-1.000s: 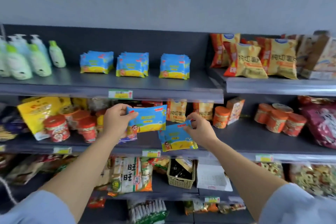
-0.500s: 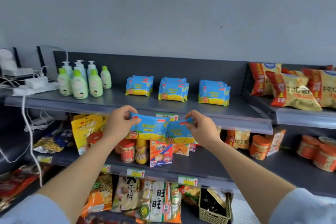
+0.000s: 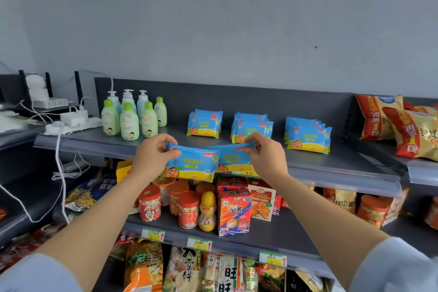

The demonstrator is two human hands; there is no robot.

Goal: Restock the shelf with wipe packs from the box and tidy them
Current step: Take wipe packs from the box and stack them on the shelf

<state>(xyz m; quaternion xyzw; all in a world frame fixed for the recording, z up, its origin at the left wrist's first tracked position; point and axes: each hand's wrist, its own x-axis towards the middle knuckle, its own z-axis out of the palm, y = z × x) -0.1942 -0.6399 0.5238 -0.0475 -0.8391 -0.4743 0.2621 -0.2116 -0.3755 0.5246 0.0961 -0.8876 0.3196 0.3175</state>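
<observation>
Hands raised to the top shelf [image 3: 331, 161], each gripping a blue wipe pack ahead of restocking. The left hand [image 3: 151, 156] pinches its wipe pack [image 3: 192, 165] by the top left corner, thumb in front and fingers [image 3: 166, 138] curled over the upper edge; the right hand [image 3: 265, 156] clamps a second pack [image 3: 231, 157] by its top right corner in the same way. Both packs hang face-out with their long axes running left to right, overlapping slightly at the middle, just in front of the shelf's front lip. Three stacks of matching packs stand further back on that shelf: a left stack [image 3: 205, 123], a middle stack [image 3: 251, 127] and a right stack [image 3: 307, 135]. The middle stack sits directly behind the right hand, the left stack just behind and right of the left hand. Judging by this, each pack need only travel straight back, long axis unchanged, to join a stack. Lotion bottles [image 3: 129, 117] crowd the shelf's left end.
</observation>
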